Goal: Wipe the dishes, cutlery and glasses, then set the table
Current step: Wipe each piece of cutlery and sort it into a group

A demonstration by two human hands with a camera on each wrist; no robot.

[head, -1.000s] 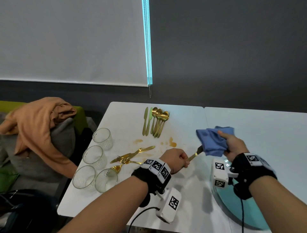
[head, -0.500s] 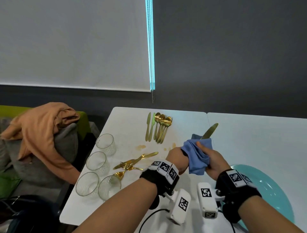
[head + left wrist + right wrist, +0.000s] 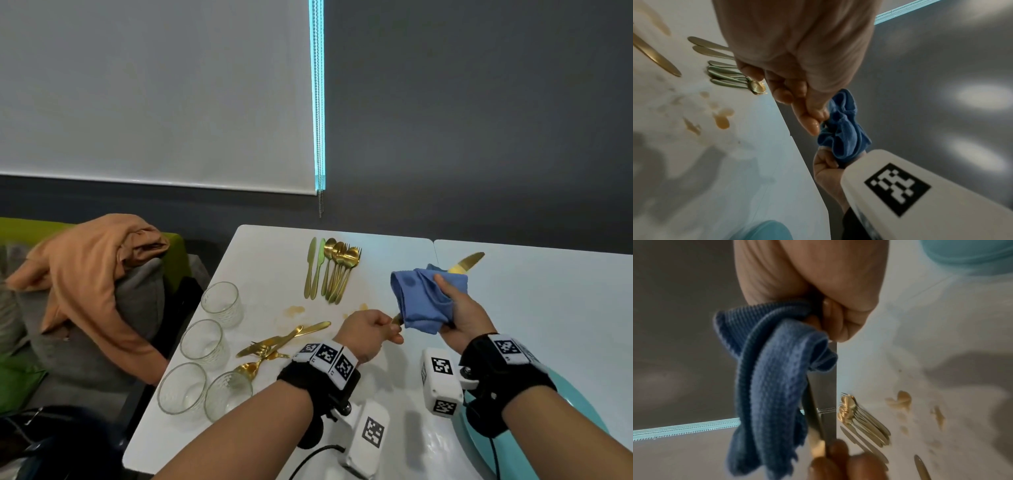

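Note:
My left hand (image 3: 371, 329) pinches the handle end of a gold knife (image 3: 466, 263); its blade tip sticks out past a blue cloth (image 3: 423, 299). My right hand (image 3: 459, 310) grips the cloth wrapped round the knife's middle, above the white table (image 3: 267, 270). In the left wrist view the left fingers (image 3: 807, 116) meet the cloth (image 3: 842, 129). The right wrist view shows the cloth (image 3: 772, 382) folded over the knife (image 3: 813, 418). Sorted gold cutlery (image 3: 330, 270) lies at the table's far side; a loose pile of gold cutlery (image 3: 277, 346) lies nearer.
Several empty glasses (image 3: 205, 342) stand along the table's left edge. A teal plate (image 3: 582, 418) lies under my right forearm. Brown stains (image 3: 296, 310) mark the table's middle. Orange and grey clothing (image 3: 89, 274) is heaped on a seat to the left.
The cloth slid from the blade tip down toward the handle and now sits mid-knife, with the blade tip showing beyond it. Both hands stayed close together over the table.

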